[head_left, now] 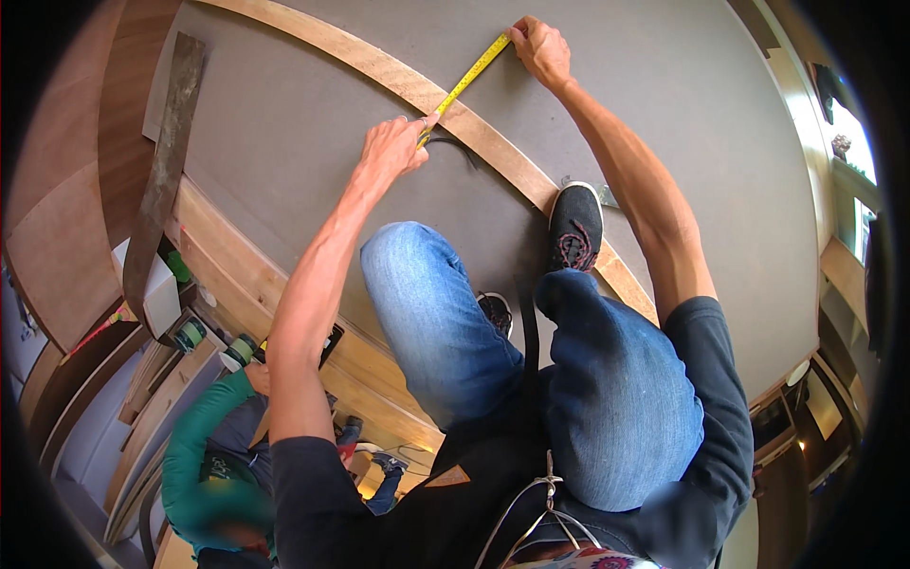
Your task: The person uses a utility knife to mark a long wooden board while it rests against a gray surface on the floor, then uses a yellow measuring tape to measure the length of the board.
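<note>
A yellow tape measure is drawn out slantwise over a long, pale wooden strip. My left hand closes round its lower end, where a bit of yellow and black shows between the fingers; most of the case is hidden. At the far end, my right hand pinches the blade's tip beyond the strip. A thin dark strap curves from beside my left hand onto the grey board. The strip lies on that board, appearing bent through the lens.
My black shoe rests on the strip, beside a small metal piece. A worn dark plank leans at the left. Below left, a person in a green sleeve is near stacked boards and green-and-white rolls.
</note>
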Motion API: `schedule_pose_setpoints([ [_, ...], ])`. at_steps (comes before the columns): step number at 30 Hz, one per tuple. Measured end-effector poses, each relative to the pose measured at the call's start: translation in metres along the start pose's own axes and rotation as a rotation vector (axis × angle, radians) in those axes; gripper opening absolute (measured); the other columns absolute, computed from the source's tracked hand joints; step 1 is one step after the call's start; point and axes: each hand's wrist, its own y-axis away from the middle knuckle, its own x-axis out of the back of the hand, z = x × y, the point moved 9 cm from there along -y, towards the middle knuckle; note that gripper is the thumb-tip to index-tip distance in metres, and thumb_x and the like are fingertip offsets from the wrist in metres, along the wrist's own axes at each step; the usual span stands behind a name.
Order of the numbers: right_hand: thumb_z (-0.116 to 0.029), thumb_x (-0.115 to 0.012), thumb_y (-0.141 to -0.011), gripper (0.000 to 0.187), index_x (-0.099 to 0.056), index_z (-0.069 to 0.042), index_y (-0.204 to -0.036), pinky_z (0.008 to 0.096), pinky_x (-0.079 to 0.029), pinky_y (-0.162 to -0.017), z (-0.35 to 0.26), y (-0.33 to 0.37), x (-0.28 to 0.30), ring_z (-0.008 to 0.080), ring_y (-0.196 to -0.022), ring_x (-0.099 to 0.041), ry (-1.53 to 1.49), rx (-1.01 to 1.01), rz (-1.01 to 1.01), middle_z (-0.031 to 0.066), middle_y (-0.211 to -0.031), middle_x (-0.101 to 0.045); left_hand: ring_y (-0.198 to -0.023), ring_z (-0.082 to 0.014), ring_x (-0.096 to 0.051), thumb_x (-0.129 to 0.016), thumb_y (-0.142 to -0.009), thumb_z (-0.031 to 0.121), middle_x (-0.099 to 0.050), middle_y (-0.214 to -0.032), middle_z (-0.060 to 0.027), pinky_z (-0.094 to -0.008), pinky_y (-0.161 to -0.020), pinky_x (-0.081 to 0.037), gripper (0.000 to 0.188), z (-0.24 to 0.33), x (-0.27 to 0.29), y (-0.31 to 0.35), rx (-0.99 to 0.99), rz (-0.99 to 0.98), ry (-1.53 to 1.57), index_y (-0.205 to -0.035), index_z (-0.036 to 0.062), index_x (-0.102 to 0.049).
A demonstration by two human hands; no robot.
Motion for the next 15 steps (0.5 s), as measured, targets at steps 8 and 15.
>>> schedule_pose_setpoints([
  [8, -0.036, -0.062, -0.092, 0.031, -0.071, -0.007, -0.1, 0.043, -0.053, -0.08, -0.006, 0.004, -0.007, 0.0327, -0.086, -0.07, 0.032, 0.14, -0.019, 0.0118, -0.087, -0.074, -0.085, -0.0356, -0.069, -0.067, -0.072, 0.014, -0.07, -0.089, -0.0184, -0.0475, -0.075, -0.056, 0.066, -0.004, -0.003, 0.012, -0.011, 0.009, -0.039, -0.136, 0.0258, -0.061],
  [15, -0.037, -0.062, -0.093, 0.033, -0.072, -0.007, -0.102, 0.0431, -0.053, -0.079, 0.006, -0.003, 0.002, 0.032, -0.085, -0.071, -0.014, 0.017, 0.061, 0.0132, -0.084, -0.073, -0.085, -0.0381, -0.066, -0.064, -0.074, 0.017, -0.067, -0.092, -0.0181, -0.0496, -0.078, -0.054, 0.065, 0.001, 0.0, -0.004, 0.028, 0.007, -0.001, -0.138, 0.0265, -0.059],
])
